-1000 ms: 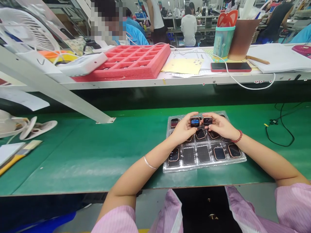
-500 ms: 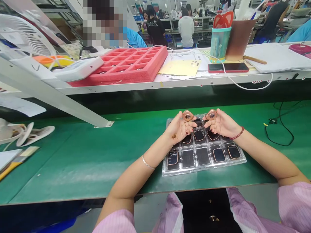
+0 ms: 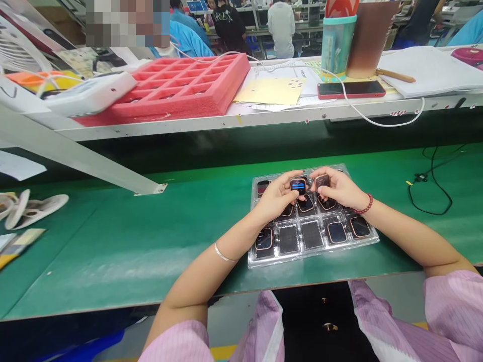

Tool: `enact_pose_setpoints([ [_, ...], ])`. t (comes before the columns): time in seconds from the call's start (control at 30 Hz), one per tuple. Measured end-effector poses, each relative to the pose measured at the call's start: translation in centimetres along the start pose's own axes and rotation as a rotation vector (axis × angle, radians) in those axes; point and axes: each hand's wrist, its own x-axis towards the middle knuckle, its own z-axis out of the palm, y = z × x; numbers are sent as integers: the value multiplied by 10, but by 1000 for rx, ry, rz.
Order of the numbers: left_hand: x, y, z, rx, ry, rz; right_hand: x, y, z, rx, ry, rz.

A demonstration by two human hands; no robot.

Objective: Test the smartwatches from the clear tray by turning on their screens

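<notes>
Both watches (image 3: 298, 185) now screens-up.

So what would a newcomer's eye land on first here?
Both hands over the clear tray on the green bench: the left hand holds a lit watch body, the right hand a dark one. Behind, a red foam tray fills the shelf's left.

- Our hands (image 3: 277, 197) cover several pockets of the tray (image 3: 313, 251).
- The lit watch (image 3: 298, 186) shows text too small for us to read.
- The cup (image 3: 335, 40) is cut off at the top edge.
</notes>
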Motion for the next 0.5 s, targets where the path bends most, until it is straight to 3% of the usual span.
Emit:
enact_pose_setpoints([
  [0.5,-4,6,2,42,20,5,-2,1,4,-164,-25,-135],
])
